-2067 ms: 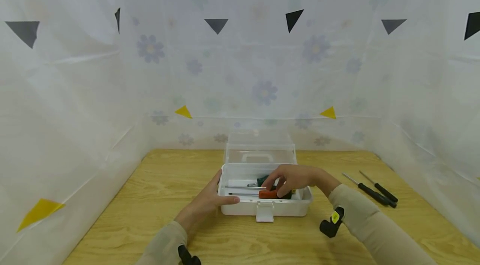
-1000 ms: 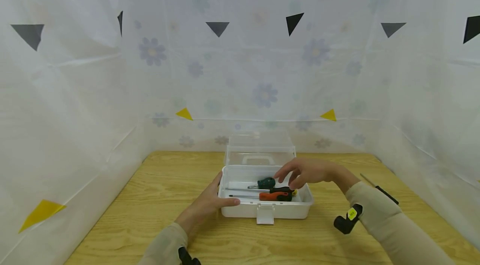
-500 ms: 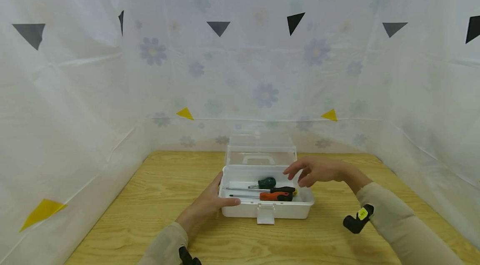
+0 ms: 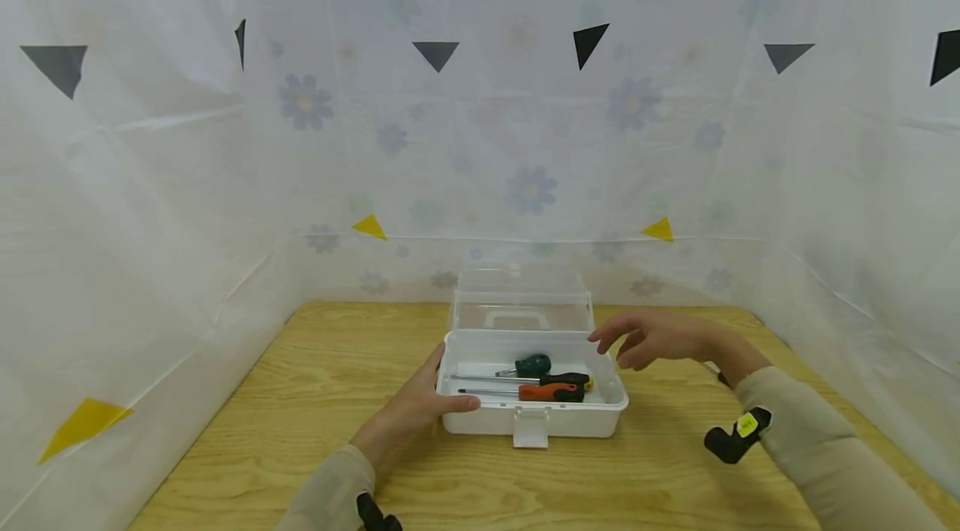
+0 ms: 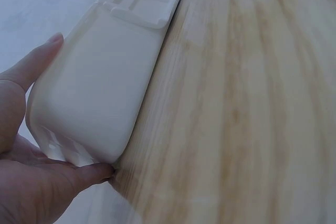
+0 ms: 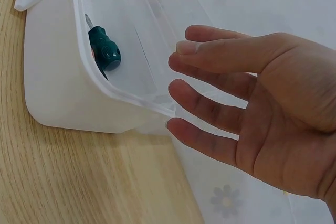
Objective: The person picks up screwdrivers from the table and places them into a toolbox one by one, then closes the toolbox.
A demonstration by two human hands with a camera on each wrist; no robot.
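Note:
A white plastic box (image 4: 570, 423) stands mid-table with its clear lid (image 4: 521, 298) raised at the back. Inside lie a green-handled screwdriver (image 4: 534, 364), a black-handled one (image 4: 566, 379) and an orange-and-black one (image 4: 551, 392). My left hand (image 4: 429, 399) grips the box's left front corner, thumb on the front rim. The left wrist view shows the box end (image 5: 105, 87) between thumb (image 5: 31, 66) and fingers (image 5: 79, 174). My right hand (image 4: 645, 338) hovers empty just right of the box, fingers spread. From the right wrist, the right hand (image 6: 252, 108) is beside the box wall (image 6: 58, 93) and the green screwdriver (image 6: 105, 51).
The box's front latch (image 4: 530, 429) hangs open toward me. The wooden table (image 4: 300, 398) is enclosed by white flowered sheeting (image 4: 150, 222) on the left, back and right. A thin tool shaft (image 4: 710, 368) shows behind my right forearm; the rest of it is hidden.
My right hand has lifted out of the box and drifted right, leaving the orange-and-black screwdriver inside. It now covers the loose screwdrivers on the table. The left hand has stayed put.

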